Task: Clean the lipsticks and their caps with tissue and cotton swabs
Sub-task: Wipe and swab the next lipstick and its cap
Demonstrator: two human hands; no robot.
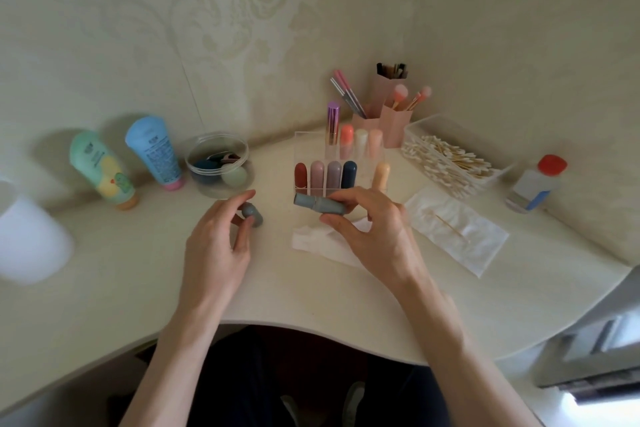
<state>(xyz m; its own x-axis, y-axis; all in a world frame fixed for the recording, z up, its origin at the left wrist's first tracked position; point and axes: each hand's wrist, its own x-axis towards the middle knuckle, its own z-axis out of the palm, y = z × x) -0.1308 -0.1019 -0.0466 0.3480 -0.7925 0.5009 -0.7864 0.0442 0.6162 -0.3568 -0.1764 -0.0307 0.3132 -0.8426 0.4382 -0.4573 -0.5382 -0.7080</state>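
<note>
Pinching grey cap point(252, 214) with left grip point(221, 236), cap resting against table point(104, 288). Holding grey lipstick tube point(317, 204) sideways in right grip point(374, 229), thumb and fingertips pinching it just above crumpled tissue point(322, 248). Standing just behind: clear organizer point(346, 135) holding upright lipsticks point(317, 174). Lying further right: flat tissue point(478, 250) carrying one cotton swab point(452, 228). Sitting farther back: swab box point(446, 163).

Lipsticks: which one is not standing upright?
The grey-blue lipstick, held sideways in the right hand; the left hand pinches its cap. All others stand upright behind it.
</note>
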